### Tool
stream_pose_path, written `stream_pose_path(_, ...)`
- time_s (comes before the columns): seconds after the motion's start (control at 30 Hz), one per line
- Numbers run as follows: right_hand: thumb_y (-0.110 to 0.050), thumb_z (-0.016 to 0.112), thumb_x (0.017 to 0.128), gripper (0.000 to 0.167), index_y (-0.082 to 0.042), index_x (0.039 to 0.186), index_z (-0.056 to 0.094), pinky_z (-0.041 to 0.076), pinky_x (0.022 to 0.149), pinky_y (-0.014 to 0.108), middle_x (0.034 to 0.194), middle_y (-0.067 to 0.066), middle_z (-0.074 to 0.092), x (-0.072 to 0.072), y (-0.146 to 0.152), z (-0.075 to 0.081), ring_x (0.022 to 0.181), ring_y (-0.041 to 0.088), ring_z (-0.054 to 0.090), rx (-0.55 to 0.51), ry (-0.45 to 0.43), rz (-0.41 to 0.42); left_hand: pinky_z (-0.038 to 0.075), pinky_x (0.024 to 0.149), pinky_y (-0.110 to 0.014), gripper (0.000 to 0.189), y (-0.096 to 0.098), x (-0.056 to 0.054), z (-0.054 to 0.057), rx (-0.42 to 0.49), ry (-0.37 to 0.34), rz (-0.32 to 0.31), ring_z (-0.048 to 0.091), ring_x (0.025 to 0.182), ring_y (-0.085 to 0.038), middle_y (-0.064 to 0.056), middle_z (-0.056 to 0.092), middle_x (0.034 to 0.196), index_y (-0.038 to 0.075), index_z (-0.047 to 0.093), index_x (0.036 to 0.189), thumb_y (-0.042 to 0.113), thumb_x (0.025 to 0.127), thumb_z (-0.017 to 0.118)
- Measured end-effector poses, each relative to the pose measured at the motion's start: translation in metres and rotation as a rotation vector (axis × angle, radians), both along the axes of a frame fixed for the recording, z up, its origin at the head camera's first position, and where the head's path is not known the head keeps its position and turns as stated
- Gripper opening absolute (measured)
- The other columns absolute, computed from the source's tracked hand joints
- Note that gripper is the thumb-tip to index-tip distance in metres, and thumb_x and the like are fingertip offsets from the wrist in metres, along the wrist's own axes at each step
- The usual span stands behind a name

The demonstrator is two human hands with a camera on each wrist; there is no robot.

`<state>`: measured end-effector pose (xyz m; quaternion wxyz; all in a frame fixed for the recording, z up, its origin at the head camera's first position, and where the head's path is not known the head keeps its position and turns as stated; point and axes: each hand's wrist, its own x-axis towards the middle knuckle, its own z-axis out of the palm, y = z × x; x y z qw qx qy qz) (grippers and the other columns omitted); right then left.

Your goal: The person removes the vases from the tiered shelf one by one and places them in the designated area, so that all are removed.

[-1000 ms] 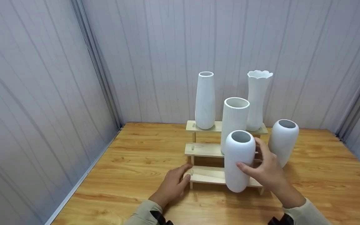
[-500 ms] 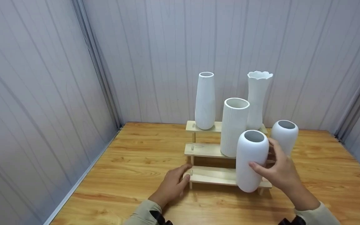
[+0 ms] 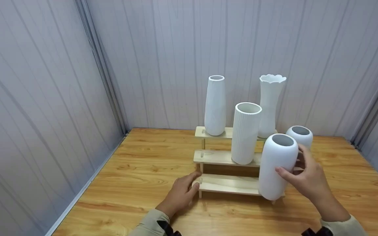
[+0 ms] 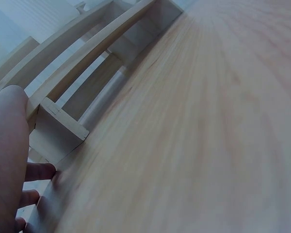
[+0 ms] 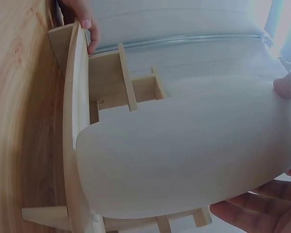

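My right hand (image 3: 310, 178) grips a smooth white rounded vase (image 3: 277, 167), thumb on its near side and fingers round its right side. The vase is slightly tilted, its base right at the right end of the bottom step of a three-step wooden stand (image 3: 228, 183). In the right wrist view this vase (image 5: 194, 150) hides much of the stand. My left hand (image 3: 180, 193) holds the left end of the bottom step between thumb and fingers. In the left wrist view, the thumb (image 4: 9, 102) lies against the step and the fingertips touch the tabletop.
A ribbed cylinder vase (image 3: 246, 137) stands on the middle step. On the top step are a slim tapered vase (image 3: 215, 108) and a scalloped-rim vase (image 3: 269, 108). Another rounded vase (image 3: 300, 137) stands behind my right hand. Panelled walls (image 3: 176, 65) enclose the wooden table (image 3: 143, 154).
My right hand has carried the rounded vase rightward along the bottom step, from right of its middle to its right end. The left hand stays at the step's left end.
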<state>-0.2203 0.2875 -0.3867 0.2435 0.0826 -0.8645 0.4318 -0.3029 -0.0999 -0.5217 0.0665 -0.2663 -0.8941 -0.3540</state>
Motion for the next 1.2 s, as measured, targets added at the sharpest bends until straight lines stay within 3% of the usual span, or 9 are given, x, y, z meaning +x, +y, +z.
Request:
stream_pose_path(0.33, -0.03, 0.084, 0.084, 0.091, -0.009, 0.155, 0.031, 0.054, 0.071, 0.023, 0.127, 0.031, 0.06, 0.003, 0.021, 0.004, 0.105, 0.042, 0.065, 0.006, -0.044, -0.076, 0.032, 0.112, -0.058, 0.047, 0.0, 0.001, 0.0, -0.006, 0.008, 0.009, 0.05, 0.135, -0.025, 0.002, 0.056, 0.146, 0.021, 0.05, 0.148, 0.044, 0.109, 0.039)
stream_pose_path(0.47, -0.029, 0.084, 0.084, 0.089, -0.009, 0.154, 0.033, 0.052, 0.069, 0.017, 0.129, 0.031, 0.06, 0.004, 0.03, 0.005, 0.096, 0.013, 0.065, 0.006, -0.036, -0.108, 0.033, 0.111, -0.057, 0.046, 0.0, 0.001, 0.0, -0.006, 0.013, 0.01, 0.051, 0.135, -0.025, 0.002, 0.056, 0.145, 0.021, 0.051, 0.147, 0.043, 0.108, 0.04)
stream_pose_path(0.57, -0.029, 0.083, 0.085, 0.088, -0.009, 0.154, 0.033, 0.051, 0.067, 0.015, 0.131, 0.031, 0.058, 0.004, 0.037, 0.006, 0.088, -0.01, 0.055, 0.001, -0.039, -0.133, 0.034, 0.111, -0.057, 0.046, 0.0, 0.001, 0.001, -0.006, 0.02, 0.006, 0.052, 0.134, -0.025, 0.002, 0.057, 0.144, 0.021, 0.052, 0.147, 0.043, 0.108, 0.04)
stream_pose_path(0.63, -0.029, 0.083, 0.085, 0.087, -0.009, 0.154, 0.033, 0.05, 0.066, 0.014, 0.132, 0.032, 0.058, 0.004, 0.041, 0.007, 0.086, -0.015, 0.051, -0.003, -0.038, -0.147, 0.034, 0.111, -0.056, 0.046, 0.0, 0.001, 0.001, -0.007, 0.022, 0.004, 0.052, 0.133, -0.025, 0.002, 0.057, 0.144, 0.021, 0.051, 0.147, 0.043, 0.109, 0.04)
stream_pose_path(1.0, -0.032, 0.082, 0.085, 0.088, -0.008, 0.154, 0.033, 0.049, 0.063, 0.012, 0.129, 0.033, 0.059, 0.0, 0.061, 0.003, 0.083, -0.015, 0.051, -0.005, -0.024, -0.186, 0.037, 0.11, -0.055, 0.045, 0.0, 0.0, -0.001, -0.005, 0.011, 0.002, 0.053, 0.132, -0.025, 0.002, 0.058, 0.143, 0.022, 0.052, 0.146, 0.043, 0.108, 0.04)
stream_pose_path(1.2, -0.036, 0.081, 0.086, 0.091, -0.007, 0.156, 0.03, 0.048, 0.062, 0.014, 0.131, 0.033, 0.057, -0.003, 0.071, 0.001, 0.085, -0.014, 0.048, 0.002, -0.062, -0.208, 0.037, 0.11, -0.054, 0.044, -0.001, -0.001, 0.0, -0.006, 0.03, 0.004, 0.054, 0.131, -0.024, 0.003, 0.059, 0.142, 0.023, 0.053, 0.145, 0.042, 0.108, 0.041)
